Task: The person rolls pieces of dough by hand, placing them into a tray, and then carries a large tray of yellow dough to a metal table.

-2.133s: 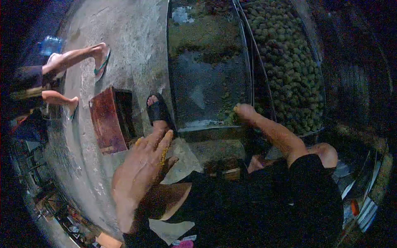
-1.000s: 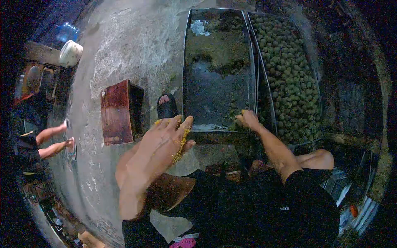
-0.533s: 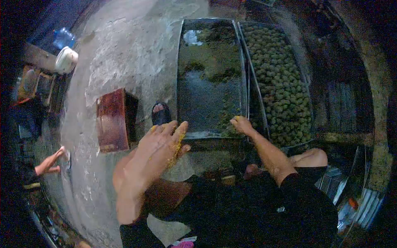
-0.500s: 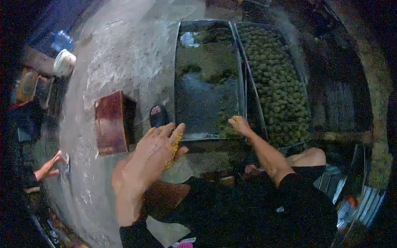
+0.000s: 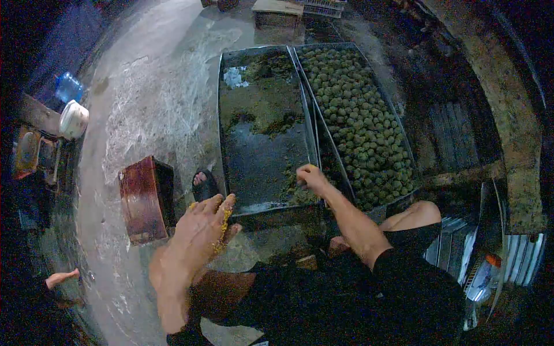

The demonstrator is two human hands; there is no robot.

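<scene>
My left hand (image 5: 203, 228) is raised at the near left corner of a dark metal tray (image 5: 259, 210), its fingers spread and yellow crumbs stuck along its side. Over the near right part of that tray is my right hand (image 5: 311, 177), its fingers curled closed; what they hold, if anything, is hidden. Loose greenish-brown crumbly material (image 5: 259, 104) covers the far half of the tray and its right edge. A second tray, to the right, is filled with several rows of round green balls (image 5: 360, 121).
A reddish-brown wooden stool (image 5: 141, 199) stands left of the tray, near a sandalled foot (image 5: 203, 180). Farther left are a white bucket (image 5: 74, 120), a blue water bottle (image 5: 69, 86) and another person's hand (image 5: 62, 278). Metal sheets (image 5: 453, 245) lie at the right.
The view has shifted, so the trays appear lower and farther left. My right hand's fingers have curled in more. My left hand stays spread. The other person's hand looks lower in the view.
</scene>
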